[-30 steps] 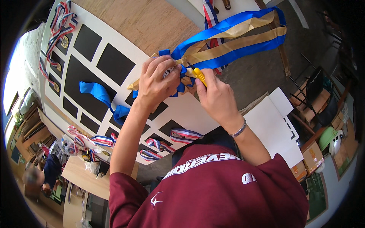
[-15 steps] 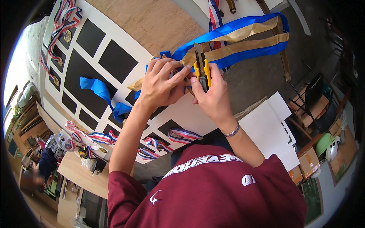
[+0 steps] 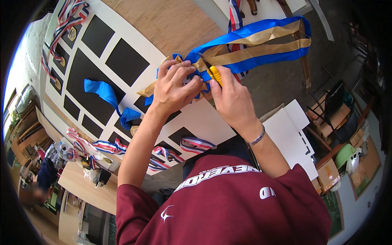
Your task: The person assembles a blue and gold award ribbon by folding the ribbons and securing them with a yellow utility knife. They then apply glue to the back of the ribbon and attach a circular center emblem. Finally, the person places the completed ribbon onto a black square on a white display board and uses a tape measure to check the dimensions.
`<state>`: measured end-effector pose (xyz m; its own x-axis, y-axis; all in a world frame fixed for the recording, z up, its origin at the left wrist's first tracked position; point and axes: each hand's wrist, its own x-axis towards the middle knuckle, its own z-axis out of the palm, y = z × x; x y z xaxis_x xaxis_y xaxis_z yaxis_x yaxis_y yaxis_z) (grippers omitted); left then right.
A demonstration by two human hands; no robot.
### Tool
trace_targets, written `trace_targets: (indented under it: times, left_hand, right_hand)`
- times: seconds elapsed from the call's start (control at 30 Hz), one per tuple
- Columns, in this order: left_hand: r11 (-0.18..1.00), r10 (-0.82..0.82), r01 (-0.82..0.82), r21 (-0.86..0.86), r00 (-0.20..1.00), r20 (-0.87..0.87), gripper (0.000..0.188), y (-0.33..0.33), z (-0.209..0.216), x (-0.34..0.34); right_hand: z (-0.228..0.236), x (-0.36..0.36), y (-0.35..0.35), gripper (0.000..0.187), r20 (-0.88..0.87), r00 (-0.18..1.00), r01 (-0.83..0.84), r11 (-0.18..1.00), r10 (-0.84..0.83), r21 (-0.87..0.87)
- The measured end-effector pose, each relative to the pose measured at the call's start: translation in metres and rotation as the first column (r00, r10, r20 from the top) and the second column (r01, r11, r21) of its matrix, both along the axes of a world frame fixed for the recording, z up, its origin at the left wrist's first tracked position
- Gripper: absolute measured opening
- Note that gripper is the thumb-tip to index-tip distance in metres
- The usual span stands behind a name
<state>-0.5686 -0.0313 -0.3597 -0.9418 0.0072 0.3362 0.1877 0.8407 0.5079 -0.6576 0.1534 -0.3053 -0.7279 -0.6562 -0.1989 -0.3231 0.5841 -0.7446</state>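
My right hand (image 3: 235, 96) is closed round a yellow utility knife (image 3: 215, 75). Its blade leans up and to the left, over the ribbon just beyond my left fingertips; whether it touches the cloth is hard to tell. With bent fingers, my left hand (image 3: 173, 90) presses on the gathered end of a blue and gold ribbon (image 3: 255, 57). Something partly hidden lies under those fingers among the folds. From there the ribbon runs off to the right in a long loop. A loose piece of blue ribbon (image 3: 105, 93) lies twisted on the white board to the left.
Under my hands is a white board (image 3: 107, 50) with black rectangles. Medals on striped ribbons (image 3: 65, 28) lie at its upper left, and coiled striped ribbons (image 3: 196, 145) along its near edge. White sheets (image 3: 286, 139) are at right. A wooden panel (image 3: 163, 24) lies beyond.
The knife has tilted from upright to the left, bringing its blade down by the ribbon near my left fingers. My right hand has turned with it. My left hand keeps its place.
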Motion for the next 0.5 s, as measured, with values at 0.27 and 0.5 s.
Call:
trace_targets:
  times: [0.27, 0.5]
  left_hand:
    - [0.999, -0.008, 0.012, 0.05, 0.997, -0.08, 0.022, -0.001, -0.007, 0.004]
    - [0.995, 0.024, -0.017, 0.094, 0.997, -0.078, 0.022, -0.001, -0.008, 0.006]
  right_hand:
    - [0.003, 0.0, -0.003, 0.04, -0.024, 0.988, -0.149, 0.983, 0.152, 0.106]
    - [0.004, -0.01, 0.005, 0.041, -0.138, 0.935, -0.301, 0.937, 0.326, 0.175]
